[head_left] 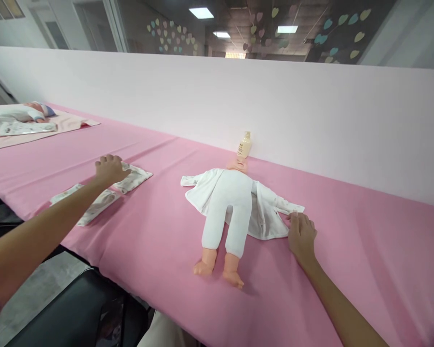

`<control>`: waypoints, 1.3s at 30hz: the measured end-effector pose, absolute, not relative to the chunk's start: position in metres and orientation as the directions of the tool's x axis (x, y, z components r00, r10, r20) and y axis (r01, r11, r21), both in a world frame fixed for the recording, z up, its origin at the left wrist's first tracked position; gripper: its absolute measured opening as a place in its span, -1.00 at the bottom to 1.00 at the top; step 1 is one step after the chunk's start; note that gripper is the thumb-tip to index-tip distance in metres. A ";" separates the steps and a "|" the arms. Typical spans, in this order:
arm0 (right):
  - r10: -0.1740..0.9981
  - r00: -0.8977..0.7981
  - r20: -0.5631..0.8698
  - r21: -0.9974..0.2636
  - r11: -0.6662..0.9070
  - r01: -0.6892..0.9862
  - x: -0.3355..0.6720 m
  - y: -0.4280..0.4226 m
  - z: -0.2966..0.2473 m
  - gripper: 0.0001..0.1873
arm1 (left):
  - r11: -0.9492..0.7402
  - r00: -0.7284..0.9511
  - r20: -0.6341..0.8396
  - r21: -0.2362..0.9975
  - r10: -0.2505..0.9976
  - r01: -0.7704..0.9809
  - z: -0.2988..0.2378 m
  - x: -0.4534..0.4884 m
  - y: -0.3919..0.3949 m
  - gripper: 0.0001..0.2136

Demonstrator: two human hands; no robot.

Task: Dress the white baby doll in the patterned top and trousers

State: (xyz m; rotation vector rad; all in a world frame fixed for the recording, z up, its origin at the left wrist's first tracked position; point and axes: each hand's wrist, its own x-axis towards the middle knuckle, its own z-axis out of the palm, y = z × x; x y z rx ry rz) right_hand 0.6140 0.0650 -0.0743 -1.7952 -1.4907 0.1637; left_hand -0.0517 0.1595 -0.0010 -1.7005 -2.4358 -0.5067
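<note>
A baby doll (228, 202) with a white body lies on its back, feet towards me, on a pink-covered table. Under it a white baby shirt (265, 224) is spread open, with its sleeves out to both sides. At the cuff of the sleeve on the right, my right hand (302, 236) has curled fingers closed on the fabric's edge. My left hand (110, 169) is over a folded patterned cloth (137, 178), thumb spread from the fingers. Another folded cloth (99, 205) lies nearer me, partly hidden by my left forearm.
A pump bottle (244, 144) stands behind the doll's head, close to the white wall (311, 120). Far left, a second doll (18, 113) lies on a pale pink blanket (68, 120). A black chair (83, 308) is below the table's front edge.
</note>
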 end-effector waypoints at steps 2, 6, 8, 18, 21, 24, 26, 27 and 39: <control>0.875 0.307 0.374 -0.635 0.000 0.773 0.616 0.066 -0.075 -0.43 | 0.425 -0.454 0.161 0.183 0.876 0.886 -0.003 -0.080 0.164 -0.31; 0.872 0.273 0.406 -0.635 0.055 0.771 0.618 0.068 -0.077 -0.43 | 0.415 -0.466 0.174 0.265 0.867 0.870 -0.014 -0.106 0.169 -0.36; 0.868 0.252 0.428 -0.631 0.088 0.771 0.618 0.067 -0.077 -0.43 | 0.342 -0.429 0.275 0.311 0.861 0.887 -0.017 -0.109 0.172 -0.30; 0.830 0.213 0.515 -0.578 0.153 0.801 0.614 0.064 -0.073 -0.49 | 0.181 -0.315 0.413 0.332 0.854 0.926 0.006 -0.091 0.174 -0.26; 0.757 0.137 0.639 -0.477 0.250 0.842 0.601 0.054 -0.066 -0.59 | 0.119 -0.289 0.408 0.393 0.866 0.912 0.026 -0.072 0.163 -0.37; 0.672 -0.066 0.738 -0.345 0.459 0.819 0.573 0.037 -0.045 -0.78 | -0.022 -0.207 0.492 0.418 0.846 0.908 0.060 -0.033 0.142 -0.56; 0.616 -0.192 0.764 -0.289 0.594 0.751 0.545 0.026 -0.018 -0.91 | -0.070 -0.173 0.518 0.416 0.838 0.907 0.089 0.003 0.122 -0.64; 0.584 -0.226 0.780 -0.277 0.645 0.712 0.528 0.022 -0.002 -0.94 | -0.065 -0.177 0.506 0.425 0.844 0.903 0.105 0.022 0.112 -0.65; 0.438 -0.354 0.827 -0.299 0.874 0.384 0.383 0.018 0.210 -0.74 | -0.722 0.167 0.757 0.495 0.631 0.483 0.220 0.187 0.000 -0.51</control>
